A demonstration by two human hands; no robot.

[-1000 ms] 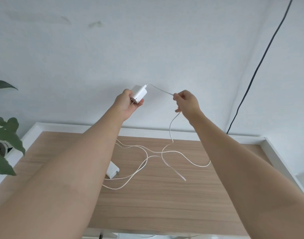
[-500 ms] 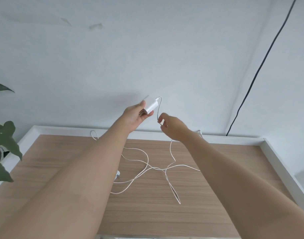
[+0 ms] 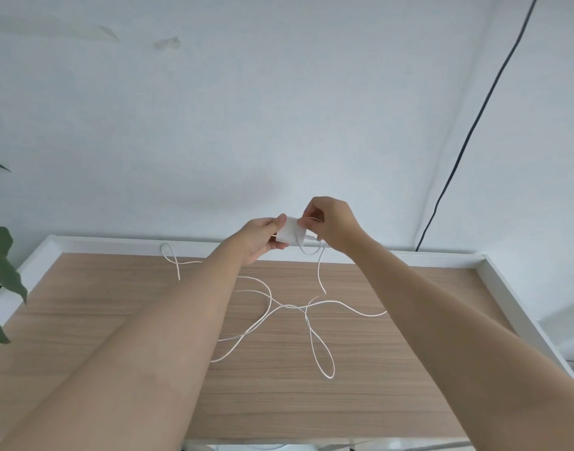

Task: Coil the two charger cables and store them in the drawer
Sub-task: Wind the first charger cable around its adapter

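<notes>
Both hands meet above the far edge of the wooden table [image 3: 393, 369]. The left hand [image 3: 261, 237] grips the white charger plug [image 3: 288, 234], which sits at its 3 o'clock; the right hand [image 3: 332, 224] pinches the white cable [image 3: 318, 271] right beside the plug. From there the cable hangs toward 6 o'clock and sprawls in loose loops on the tabletop.
</notes>
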